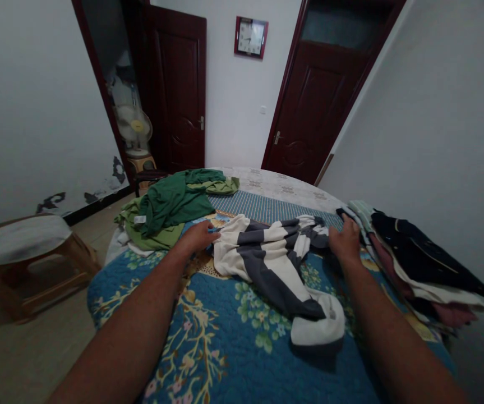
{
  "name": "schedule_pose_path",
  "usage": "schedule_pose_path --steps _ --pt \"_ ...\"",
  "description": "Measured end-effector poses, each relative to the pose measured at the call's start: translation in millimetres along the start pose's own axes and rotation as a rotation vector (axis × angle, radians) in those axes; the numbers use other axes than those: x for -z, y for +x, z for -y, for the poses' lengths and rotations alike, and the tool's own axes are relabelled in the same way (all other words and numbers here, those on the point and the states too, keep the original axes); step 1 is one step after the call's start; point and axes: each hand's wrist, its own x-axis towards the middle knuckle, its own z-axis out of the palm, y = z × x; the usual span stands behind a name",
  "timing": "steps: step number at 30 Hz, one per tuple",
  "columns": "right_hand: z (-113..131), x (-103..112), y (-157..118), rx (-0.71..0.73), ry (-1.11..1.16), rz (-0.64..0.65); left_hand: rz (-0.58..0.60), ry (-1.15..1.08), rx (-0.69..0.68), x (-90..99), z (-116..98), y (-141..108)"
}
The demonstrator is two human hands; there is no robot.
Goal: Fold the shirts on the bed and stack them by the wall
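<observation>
A white and grey striped knit top (262, 252) stretches across the bed between my two hands, bunched into folds. Its left edge is pinched by my left hand (198, 237). At the opposite end, my right hand (346, 240) has its fingers closed on the grey part of the top; the fingertips are partly hidden. One white-cuffed sleeve (319, 325) hangs toward me and lies on the blue floral quilt (208, 348). Beyond my left hand, a dark green garment (174, 202) is heaped over a lighter green one (157, 238).
A stack of folded clothes (422, 258) stands along the right side by the wall. Past the quilt lie a striped mat (262, 207) and a pale patterned cover (284, 182). On the left are a wooden stool (52, 275) and, in a doorway, a fan (134, 123).
</observation>
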Motion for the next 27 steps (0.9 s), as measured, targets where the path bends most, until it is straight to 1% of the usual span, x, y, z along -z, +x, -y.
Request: schedule_pose_path --steps 2,4,5,7,9,11,14,15,16,17,18,20,22,24,27 --pt "-2 -1 -27 0.027 -0.004 0.059 0.110 -0.145 0.073 3.0 -2 -3" --pt "4 0 -50 0.076 -0.018 0.126 0.210 -0.309 0.114 3.7 -5 -7" --pt "8 1 -58 0.120 -0.036 0.163 0.237 -0.373 0.108 2.6 -7 -9" --pt "19 3 -67 0.212 -0.069 0.224 0.242 -0.437 0.038 -2.5 -11 -11" --pt "29 5 -69 0.282 -0.082 0.261 0.188 -0.448 -0.064 -9.1 -13 -10" --pt "40 6 -69 0.319 -0.078 0.293 0.066 -0.458 -0.109 -13.2 -14 -6" --pt "54 8 -71 0.352 -0.038 0.343 -0.134 -0.551 -0.038 -9.9 -13 -1" --pt "58 9 -72 0.376 -0.011 0.360 -0.163 -0.615 -0.009 -6.9 -13 -1" --pt "62 9 -74 0.403 0.018 0.373 -0.162 -0.695 0.009 -3.7 -14 -1" --pt "65 10 -76 0.431 0.048 0.383 -0.133 -0.782 0.016 -0.8 -15 -2" --pt "66 10 -78 0.453 0.073 0.389 -0.079 -0.868 0.010 1.4 -17 -3" --pt "68 8 -81 0.474 0.103 0.398 0.072 -1.015 -0.035 2.5 -20 -8" --pt "66 5 -83 0.468 0.113 0.419 0.215 -1.111 -0.117 -0.8 -25 -13" --pt "63 2 -85 0.447 0.114 0.445 0.324 -1.152 -0.193 -7.3 -29 -17" --pt "56 -3 -88 0.436 0.129 0.474 0.388 -1.144 -0.214 -17.8 -33 -17"
